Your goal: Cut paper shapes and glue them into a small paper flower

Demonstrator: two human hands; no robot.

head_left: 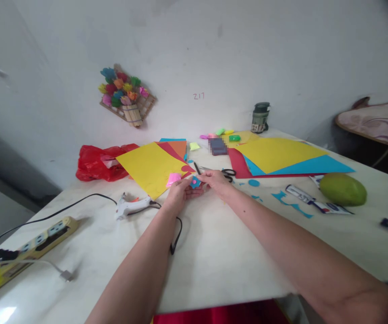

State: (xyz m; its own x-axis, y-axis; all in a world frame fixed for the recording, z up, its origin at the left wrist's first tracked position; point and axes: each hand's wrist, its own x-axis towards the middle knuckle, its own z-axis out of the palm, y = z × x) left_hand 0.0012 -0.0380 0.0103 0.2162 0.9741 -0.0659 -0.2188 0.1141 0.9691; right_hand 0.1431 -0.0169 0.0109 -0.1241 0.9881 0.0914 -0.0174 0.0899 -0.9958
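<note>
A small blue paper flower (195, 182) with a pink dot at its middle rests in the fingers of my left hand (180, 191), which are curled under it. My right hand (216, 179) has its fingertips pinched together at the flower's right edge. Just above those fingertips a black pen (197, 168) slants up to the left; whether they touch it I cannot tell. Scissors (229, 173) with black handles lie behind my right hand. A bright pink packet (173, 179) is beside my left hand, near a yellow sheet (151, 166) and red paper circles (186, 168).
A white glue gun (131, 207) and its cord lie left of my arm, near a power strip (42, 240). Blue scraps (291, 204), tubes (315, 200) and a green fruit (342, 189) lie right. Behind are coloured sheets (281, 153), a red bag (92, 164) and a bottle (260, 118).
</note>
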